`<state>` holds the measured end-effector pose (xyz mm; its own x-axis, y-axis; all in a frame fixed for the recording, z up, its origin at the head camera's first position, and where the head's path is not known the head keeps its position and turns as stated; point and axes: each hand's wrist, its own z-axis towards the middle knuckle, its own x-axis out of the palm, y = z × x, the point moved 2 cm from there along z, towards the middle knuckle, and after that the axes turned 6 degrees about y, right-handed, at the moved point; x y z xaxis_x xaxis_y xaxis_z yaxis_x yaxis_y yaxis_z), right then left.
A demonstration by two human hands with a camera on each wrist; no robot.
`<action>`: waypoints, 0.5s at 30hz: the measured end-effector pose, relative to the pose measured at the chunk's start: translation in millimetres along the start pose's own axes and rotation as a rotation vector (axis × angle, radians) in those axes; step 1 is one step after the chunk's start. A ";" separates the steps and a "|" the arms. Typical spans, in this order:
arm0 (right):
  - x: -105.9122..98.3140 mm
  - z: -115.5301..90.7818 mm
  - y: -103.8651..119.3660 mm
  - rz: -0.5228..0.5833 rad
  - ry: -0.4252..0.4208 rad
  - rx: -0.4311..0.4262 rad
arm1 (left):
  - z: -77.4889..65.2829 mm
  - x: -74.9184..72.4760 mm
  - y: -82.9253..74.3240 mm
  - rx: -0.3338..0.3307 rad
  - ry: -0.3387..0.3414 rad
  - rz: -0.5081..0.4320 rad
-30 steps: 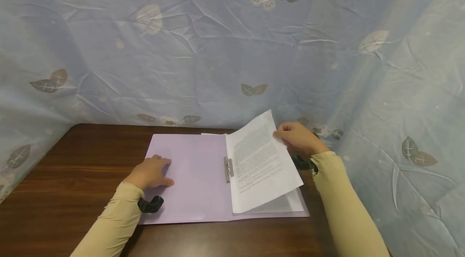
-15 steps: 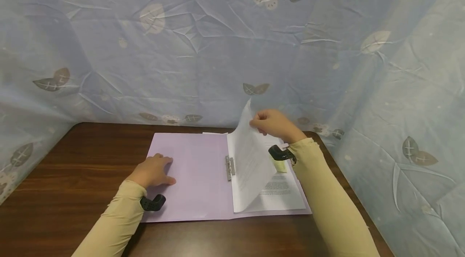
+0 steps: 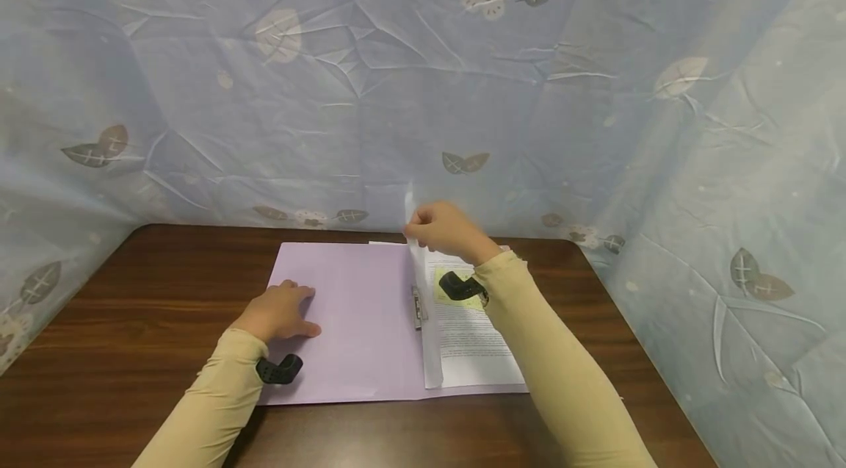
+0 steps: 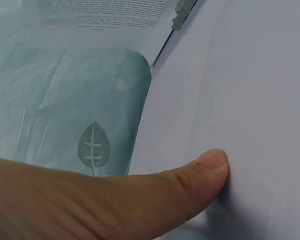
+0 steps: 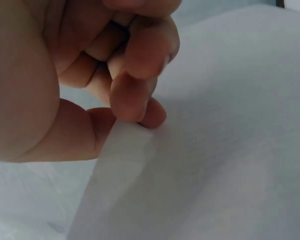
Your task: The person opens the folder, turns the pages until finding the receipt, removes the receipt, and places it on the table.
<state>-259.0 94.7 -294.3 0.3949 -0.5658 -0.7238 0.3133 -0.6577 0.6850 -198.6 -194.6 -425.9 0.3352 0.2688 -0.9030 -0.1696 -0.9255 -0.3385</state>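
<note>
On the left half of the open lilac folder (image 3: 350, 321), which lies mid-table toward the far edge, the left hand (image 3: 277, 312) rests flat, fingers relaxed, pinning the cover as before. At the central clip (image 3: 418, 308), the top sheet (image 3: 423, 292) now stands almost upright; a second ago it lay slanted over the right-hand stack (image 3: 476, 350). The right hand (image 3: 444, 231) pinches its upper corner, mid-turn leftward, uncovering a yellow note (image 3: 449, 284).
</note>
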 end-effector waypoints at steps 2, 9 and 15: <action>7.0 3.3 3.0 0.005 0.002 -0.016 | 0.3 -0.2 -0.3 0.001 -0.003 0.010; 33.9 14.7 16.6 0.020 0.000 -0.039 | 0.2 -0.6 -0.8 0.000 -0.007 0.020; 56.2 23.8 25.0 -0.025 0.007 -0.030 | 1.6 -0.4 0.3 -0.004 -0.008 0.018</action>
<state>-249.5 34.6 -319.8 0.3927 -0.5453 -0.7405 0.3494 -0.6564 0.6686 -200.2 -194.6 -426.1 0.3250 0.2543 -0.9109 -0.1715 -0.9314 -0.3212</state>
